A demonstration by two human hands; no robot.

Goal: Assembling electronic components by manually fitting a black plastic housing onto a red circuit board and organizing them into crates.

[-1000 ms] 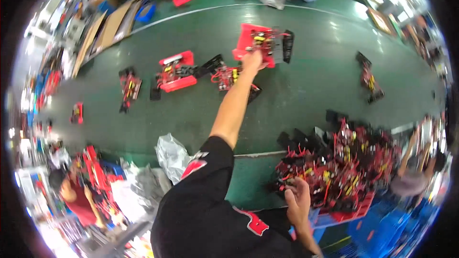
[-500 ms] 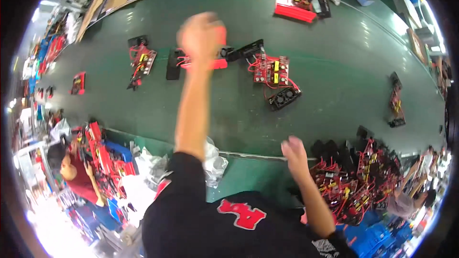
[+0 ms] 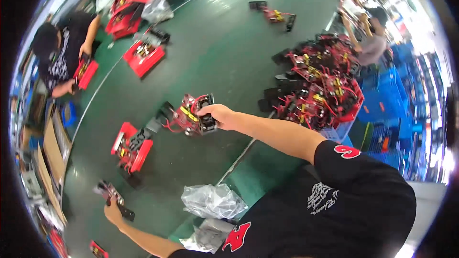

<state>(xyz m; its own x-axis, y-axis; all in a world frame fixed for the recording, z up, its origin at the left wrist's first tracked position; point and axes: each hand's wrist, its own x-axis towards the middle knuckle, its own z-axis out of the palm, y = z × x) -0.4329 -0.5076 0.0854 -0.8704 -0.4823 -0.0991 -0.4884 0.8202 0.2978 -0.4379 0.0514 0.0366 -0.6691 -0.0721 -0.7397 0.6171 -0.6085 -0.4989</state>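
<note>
My right hand [image 3: 219,116] grips the black fan panel [image 3: 207,112] on a red circuit board [image 3: 187,113] with yellow parts and loose red wires. A second black end panel [image 3: 166,112] hangs from the board's other side. Down at the left, the fingers of my left hand [image 3: 114,214] close on a smaller circuit board assembly [image 3: 112,192] with black ends, partly hidden by the hand. Between my hands lies an open red metal case [image 3: 136,152] with a board inside and a black fan panel on top.
A big heap of circuit boards [image 3: 318,83] fills a bin at the right. Red cases [image 3: 122,21] are piled at the far left near another open case [image 3: 144,58]. Clear plastic bags [image 3: 213,201] lie on the near edge. Co-workers [image 3: 64,48] sit across and at right.
The view has swung round to the right. My left hand has left the red case and taken a board assembly; my right hand, empty before, now grips the fan-panel board.
</note>
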